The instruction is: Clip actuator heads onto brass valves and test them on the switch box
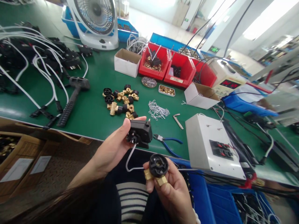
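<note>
My left hand point(114, 146) is closed around a black actuator box point(140, 132) with a white cable point(127, 161) running down from it. In my right hand point(175, 189) is a brass valve point(161, 181) with a round black cap point(158, 165) facing up. The two parts are apart, held over the table's front edge. Beyond my left hand lies a group of similar brass valves point(112, 109) with black caps. Blue-handled cutting pliers point(169, 143) rest beside the actuator box. A loose pile of wire clips point(158, 110) and a small metal hook-shaped tool point(178, 121) lie farther back.
A hammer point(74, 99) and a heap of cabled black units point(46, 56) are on the left. Red bins point(156, 73), white boxes point(127, 62) and a fan point(99, 21) line the back. A grey control box point(210, 146) stands right; blue crates point(224, 202) sit below.
</note>
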A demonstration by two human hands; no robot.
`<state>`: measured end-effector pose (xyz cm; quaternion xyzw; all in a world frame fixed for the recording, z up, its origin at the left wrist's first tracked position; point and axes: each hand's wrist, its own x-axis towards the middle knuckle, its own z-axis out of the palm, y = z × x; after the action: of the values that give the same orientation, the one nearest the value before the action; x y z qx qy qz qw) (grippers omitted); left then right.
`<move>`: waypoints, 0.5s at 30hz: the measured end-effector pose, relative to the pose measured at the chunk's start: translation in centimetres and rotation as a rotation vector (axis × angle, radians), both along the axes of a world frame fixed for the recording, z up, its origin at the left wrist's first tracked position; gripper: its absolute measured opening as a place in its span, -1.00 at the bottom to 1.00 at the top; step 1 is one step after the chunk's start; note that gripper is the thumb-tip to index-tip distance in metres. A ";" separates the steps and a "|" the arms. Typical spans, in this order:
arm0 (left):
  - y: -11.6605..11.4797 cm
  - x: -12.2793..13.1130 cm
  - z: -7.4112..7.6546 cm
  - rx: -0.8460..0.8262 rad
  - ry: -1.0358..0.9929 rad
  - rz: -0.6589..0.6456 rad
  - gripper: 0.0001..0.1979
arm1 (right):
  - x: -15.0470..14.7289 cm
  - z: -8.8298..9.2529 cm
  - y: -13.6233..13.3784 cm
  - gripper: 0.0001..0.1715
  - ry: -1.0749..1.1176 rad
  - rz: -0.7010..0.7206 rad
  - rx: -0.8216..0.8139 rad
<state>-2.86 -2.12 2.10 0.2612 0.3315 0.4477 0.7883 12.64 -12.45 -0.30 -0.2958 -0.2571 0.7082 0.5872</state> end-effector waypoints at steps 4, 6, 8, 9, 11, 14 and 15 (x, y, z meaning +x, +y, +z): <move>-0.5 0.1 0.7 0.035 0.038 0.086 -0.63 | -0.2 0.4 -0.3 -0.55 -0.009 0.010 -0.056; -0.7 -0.1 0.9 0.057 0.049 0.096 -0.66 | -0.4 0.8 -0.4 -0.52 -0.028 0.002 -0.109; -1.0 -0.2 1.2 0.069 0.047 0.098 -0.67 | -0.5 1.3 -0.5 -0.50 -0.040 -0.008 -0.140; -1.1 -0.2 1.4 0.072 0.049 0.103 -0.68 | -0.6 1.5 -0.5 -0.50 -0.044 -0.012 -0.147; -1.5 -0.2 1.6 0.062 0.059 0.117 -0.66 | -0.8 1.9 -0.5 -0.51 -0.054 -0.022 -0.157; -1.8 0.0 1.7 0.023 0.049 0.122 -0.63 | -0.8 2.1 -0.5 -0.53 -0.065 -0.040 -0.156; -1.9 0.1 1.7 0.014 0.036 0.124 -0.64 | -0.8 2.1 -0.6 -0.54 -0.071 -0.045 -0.147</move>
<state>-2.79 -3.99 3.83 0.2536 0.3583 0.4932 0.7511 11.80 -13.02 1.79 -0.3686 -0.2183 0.7010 0.5702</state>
